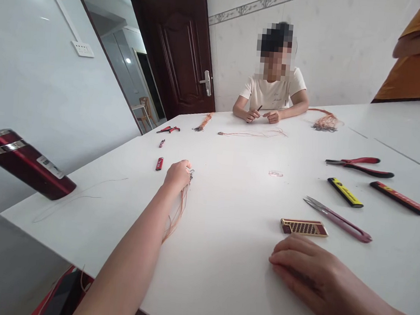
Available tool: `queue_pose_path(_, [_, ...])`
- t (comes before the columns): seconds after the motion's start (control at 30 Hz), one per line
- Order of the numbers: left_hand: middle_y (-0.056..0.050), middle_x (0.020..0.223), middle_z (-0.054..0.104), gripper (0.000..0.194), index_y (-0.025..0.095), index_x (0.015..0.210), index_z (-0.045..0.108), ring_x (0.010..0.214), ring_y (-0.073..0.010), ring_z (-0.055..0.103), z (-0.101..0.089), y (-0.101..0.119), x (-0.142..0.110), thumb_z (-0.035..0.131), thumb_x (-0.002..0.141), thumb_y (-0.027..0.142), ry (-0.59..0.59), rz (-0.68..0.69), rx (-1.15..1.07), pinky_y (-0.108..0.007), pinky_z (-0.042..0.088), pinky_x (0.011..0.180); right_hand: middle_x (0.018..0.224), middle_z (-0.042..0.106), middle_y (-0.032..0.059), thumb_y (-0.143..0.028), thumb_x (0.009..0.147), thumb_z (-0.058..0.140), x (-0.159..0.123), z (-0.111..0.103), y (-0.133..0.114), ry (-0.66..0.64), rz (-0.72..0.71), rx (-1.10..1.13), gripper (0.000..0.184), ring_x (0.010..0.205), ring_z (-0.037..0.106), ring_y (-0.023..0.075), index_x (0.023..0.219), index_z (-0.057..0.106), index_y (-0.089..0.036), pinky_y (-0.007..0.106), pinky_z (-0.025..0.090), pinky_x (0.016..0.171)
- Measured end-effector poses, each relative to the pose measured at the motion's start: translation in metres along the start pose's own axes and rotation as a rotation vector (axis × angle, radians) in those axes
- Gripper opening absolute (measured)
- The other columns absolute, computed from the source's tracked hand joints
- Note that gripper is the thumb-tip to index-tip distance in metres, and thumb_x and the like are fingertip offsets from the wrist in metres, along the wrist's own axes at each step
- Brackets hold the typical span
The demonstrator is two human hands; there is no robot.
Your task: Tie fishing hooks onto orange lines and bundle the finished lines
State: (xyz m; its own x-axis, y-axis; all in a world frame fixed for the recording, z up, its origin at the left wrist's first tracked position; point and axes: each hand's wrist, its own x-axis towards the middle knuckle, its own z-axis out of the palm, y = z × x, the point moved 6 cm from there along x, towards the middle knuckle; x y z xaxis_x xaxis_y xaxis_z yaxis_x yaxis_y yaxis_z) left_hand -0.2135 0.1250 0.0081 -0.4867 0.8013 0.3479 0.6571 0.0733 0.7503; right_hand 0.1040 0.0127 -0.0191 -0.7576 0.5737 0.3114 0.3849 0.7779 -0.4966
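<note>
My left hand (178, 175) reaches forward over the white table, its fingers closed on a bundle of thin orange cords (181, 206). Small dark metal ends of the bundle stick out beside the fingertips, and the cords trail back along my forearm, partly hidden by it. My right hand (306, 272) rests on the table at the lower right with loosely bent fingers, the thumb a little apart, and holds nothing that I can see. Just beyond it lies a gold and dark red patterned lighter (304, 227). Thread snips (338, 220) lie farther right.
Right of centre lie red-handled pliers (362, 165), a yellow lighter (344, 192) and a red and black lighter (401, 198). A dark red tumbler (27, 165) stands at the left edge. Across the table a person (271, 92) sits near more cord bundles (325, 122).
</note>
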Motion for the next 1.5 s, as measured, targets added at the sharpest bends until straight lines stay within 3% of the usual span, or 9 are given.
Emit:
queue_pose_path(0.17, [0.0,0.057,0.059,0.017,0.019,0.073,0.059,0.065,-0.0167,0.057,-0.012,0.003,0.007,0.056,0.063,0.006,0.035,0.044,0.064,-0.028,0.041,0.066,0.087,0.055,0.003,-0.02,0.085,0.041,0.001,0.007,0.0,-0.076,0.031,0.035,0.016,0.08,0.051,0.0148,0.087,0.056,-0.024,0.028,0.046,0.069])
queue_pose_path(0.3, [-0.002,0.072,0.061,0.023,0.02,0.087,0.055,0.073,-0.017,0.057,-0.028,0.007,0.01,0.052,0.066,0.011,0.148,0.075,0.03,-0.029,0.041,0.073,0.086,0.056,0.003,-0.02,0.084,0.041,0.002,0.007,0.002,-0.075,0.059,0.053,0.016,0.079,0.052,0.0147,0.085,0.057,-0.024,0.027,0.046,0.067])
queue_pose_path(0.47, [-0.004,0.086,0.059,0.028,0.02,0.101,0.046,0.067,-0.0111,0.058,-0.036,0.028,0.007,0.048,0.073,0.02,0.184,0.08,-0.163,-0.023,0.045,0.061,0.083,0.058,0.0041,-0.018,0.083,0.042,0.004,0.005,-0.001,-0.022,0.029,0.083,0.018,0.077,0.055,0.0154,0.084,0.059,-0.023,0.027,0.047,0.066])
queue_pose_path(0.6, [-0.002,0.081,0.059,0.03,0.019,0.1,0.044,0.063,-0.0091,0.059,-0.016,0.071,-0.019,0.052,0.071,0.022,0.023,0.075,-0.369,-0.021,0.048,0.056,0.084,0.06,0.005,-0.018,0.084,0.04,0.004,-0.003,0.001,0.114,0.071,0.125,0.019,0.074,0.056,0.0151,0.092,0.058,-0.022,0.026,0.048,0.06])
queue_pose_path(0.8, [0.0,0.068,0.058,0.029,0.018,0.094,0.049,0.066,-0.015,0.063,0.053,0.134,-0.122,0.062,0.068,0.022,-0.55,-0.068,-0.712,-0.029,0.052,0.06,0.075,0.058,0.0027,-0.015,0.082,0.046,-0.004,-0.046,0.001,0.558,0.068,0.048,0.015,0.066,0.055,0.0127,0.092,0.055,-0.021,0.026,0.047,0.059])
queue_pose_path(0.87, [0.001,0.069,0.057,0.029,0.019,0.094,0.049,0.069,-0.0143,0.063,0.065,0.141,-0.148,0.062,0.069,0.021,-0.644,-0.15,-0.801,-0.029,0.053,0.065,0.077,0.057,0.003,-0.012,0.081,0.047,-0.004,-0.055,-0.003,0.626,0.029,0.006,0.016,0.065,0.054,0.0118,0.092,0.056,-0.02,0.025,0.046,0.057])
queue_pose_path(1.03, [0.001,0.075,0.056,0.026,0.02,0.092,0.05,0.069,-0.0118,0.062,0.075,0.14,-0.166,0.061,0.07,0.019,-0.67,-0.255,-0.884,-0.034,0.051,0.075,0.072,0.055,0.0022,-0.018,0.079,0.052,0.0,-0.057,-0.002,0.624,0.087,-0.083,0.014,0.063,0.051,0.0108,0.091,0.059,-0.021,0.023,0.045,0.053])
queue_pose_path(1.2, [0.0,0.078,0.056,0.026,0.02,0.093,0.05,0.068,-0.0131,0.062,0.077,0.141,-0.17,0.062,0.069,0.019,-0.68,-0.174,-0.875,-0.035,0.053,0.072,0.068,0.054,0.0017,-0.021,0.079,0.052,0.003,-0.051,0.003,0.609,0.148,-0.084,0.009,0.061,0.05,0.0108,0.082,0.06,-0.02,0.022,0.044,0.051])
queue_pose_path(1.5, [-0.003,0.093,0.059,0.025,0.022,0.098,0.051,0.081,-0.0132,0.059,0.077,0.14,-0.181,0.058,0.074,0.019,-0.764,-0.061,-0.868,-0.029,0.049,0.074,0.067,0.058,0.0009,-0.034,0.078,0.053,0.001,-0.046,0.024,0.498,0.442,0.412,0.017,0.059,0.052,0.0115,0.073,0.058,-0.019,0.022,0.043,0.048])
